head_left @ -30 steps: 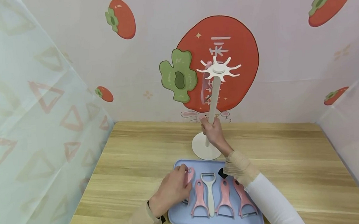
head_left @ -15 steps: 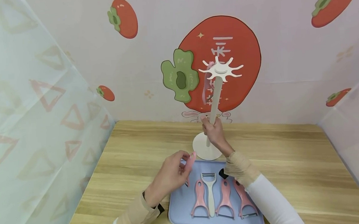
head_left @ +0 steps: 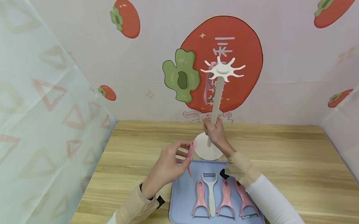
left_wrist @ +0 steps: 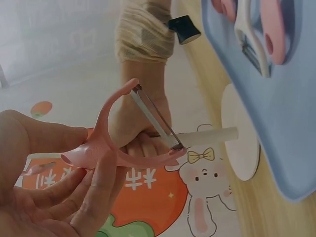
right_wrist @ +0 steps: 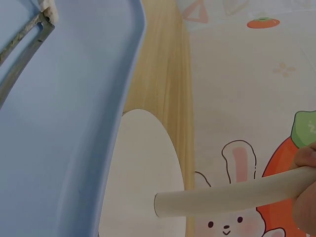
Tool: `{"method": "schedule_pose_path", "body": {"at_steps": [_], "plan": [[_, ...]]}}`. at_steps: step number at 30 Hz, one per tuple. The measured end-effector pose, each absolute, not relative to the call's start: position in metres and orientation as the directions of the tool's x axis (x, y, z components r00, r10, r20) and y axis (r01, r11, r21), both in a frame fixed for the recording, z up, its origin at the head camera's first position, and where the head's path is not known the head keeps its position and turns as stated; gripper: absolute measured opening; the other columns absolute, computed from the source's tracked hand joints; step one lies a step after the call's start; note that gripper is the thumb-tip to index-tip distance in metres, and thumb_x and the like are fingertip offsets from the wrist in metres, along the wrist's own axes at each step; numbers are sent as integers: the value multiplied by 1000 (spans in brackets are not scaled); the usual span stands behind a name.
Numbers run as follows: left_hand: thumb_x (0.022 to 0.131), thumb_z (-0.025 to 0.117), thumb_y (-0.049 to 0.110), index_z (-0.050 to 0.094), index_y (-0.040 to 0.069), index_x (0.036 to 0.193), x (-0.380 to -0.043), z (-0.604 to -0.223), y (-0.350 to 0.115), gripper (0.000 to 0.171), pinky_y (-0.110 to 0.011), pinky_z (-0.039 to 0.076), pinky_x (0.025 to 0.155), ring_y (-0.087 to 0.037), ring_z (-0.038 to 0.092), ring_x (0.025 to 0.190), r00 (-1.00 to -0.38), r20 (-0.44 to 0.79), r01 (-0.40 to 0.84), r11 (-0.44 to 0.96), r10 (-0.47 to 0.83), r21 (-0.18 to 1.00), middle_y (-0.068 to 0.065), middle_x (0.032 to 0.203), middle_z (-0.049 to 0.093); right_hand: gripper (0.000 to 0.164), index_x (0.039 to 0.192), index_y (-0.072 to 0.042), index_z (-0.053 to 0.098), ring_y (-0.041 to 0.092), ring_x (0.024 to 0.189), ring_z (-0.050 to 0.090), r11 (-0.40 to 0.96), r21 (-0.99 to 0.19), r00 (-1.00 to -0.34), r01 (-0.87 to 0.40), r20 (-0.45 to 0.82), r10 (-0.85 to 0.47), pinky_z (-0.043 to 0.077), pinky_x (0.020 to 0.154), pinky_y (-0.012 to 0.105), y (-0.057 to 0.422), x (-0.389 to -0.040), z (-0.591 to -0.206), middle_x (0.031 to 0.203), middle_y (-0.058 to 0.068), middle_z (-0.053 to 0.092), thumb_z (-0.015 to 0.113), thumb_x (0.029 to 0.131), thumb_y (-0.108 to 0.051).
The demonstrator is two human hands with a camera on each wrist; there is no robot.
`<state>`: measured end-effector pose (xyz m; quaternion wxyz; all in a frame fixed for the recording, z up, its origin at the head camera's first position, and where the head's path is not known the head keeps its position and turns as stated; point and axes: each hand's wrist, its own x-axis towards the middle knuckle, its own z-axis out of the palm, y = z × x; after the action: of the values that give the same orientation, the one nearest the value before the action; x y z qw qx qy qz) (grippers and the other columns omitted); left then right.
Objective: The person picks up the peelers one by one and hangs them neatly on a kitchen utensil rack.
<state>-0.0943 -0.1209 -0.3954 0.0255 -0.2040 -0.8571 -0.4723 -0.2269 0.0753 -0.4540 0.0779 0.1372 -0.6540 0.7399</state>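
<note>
My left hand point(head_left: 172, 162) pinches a pink peeler point(left_wrist: 101, 143) by its handle, above the left back corner of the blue tray point(head_left: 183, 208). In the left wrist view its forked head and metal blade point away from the fingers. My right hand point(head_left: 215, 132) grips the pole point(head_left: 217, 100) of a white stand low down, above its round base point(head_left: 203, 147). Curved prongs ring the stand's top point(head_left: 222, 69). Another pink peeler point(head_left: 209, 84) hangs from a prong on the left side.
On the tray lie a white peeler point(head_left: 211, 194) and three pink peelers, among them one pink peeler point(head_left: 200, 196) at the left. The stand's base sits just behind the tray on the wooden table point(head_left: 133, 150). A patterned wall cloth point(head_left: 285, 54) rises behind.
My left hand has lifted the pink peeler off the tray's left side and carried it up towards the stand. My right hand keeps its grip on the pole.
</note>
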Motion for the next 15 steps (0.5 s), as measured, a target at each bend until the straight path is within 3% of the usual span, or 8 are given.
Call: {"method": "schedule_pose_path", "body": {"at_steps": [6,15], "plan": [[92,75,13,66,8,123,-100,-384,-121,34,-21,59,67,-12,75,91,-922,231,359,461,310,812,-2,115,70,54,54,-9,39,7,39,28,-134,-944,-947,-301,313,-78,22,41,24,77,-226,-454,45,-7,33,54,105,-17],[90,76,8,65,8,126,-112,-361,-117,37,-22,59,65,-13,75,92,-884,356,460,433,302,775,-4,115,72,56,53,-9,39,6,38,29,-126,-943,-944,-307,319,-88,22,40,24,77,-229,-455,44,-8,34,56,105,-24]]}}
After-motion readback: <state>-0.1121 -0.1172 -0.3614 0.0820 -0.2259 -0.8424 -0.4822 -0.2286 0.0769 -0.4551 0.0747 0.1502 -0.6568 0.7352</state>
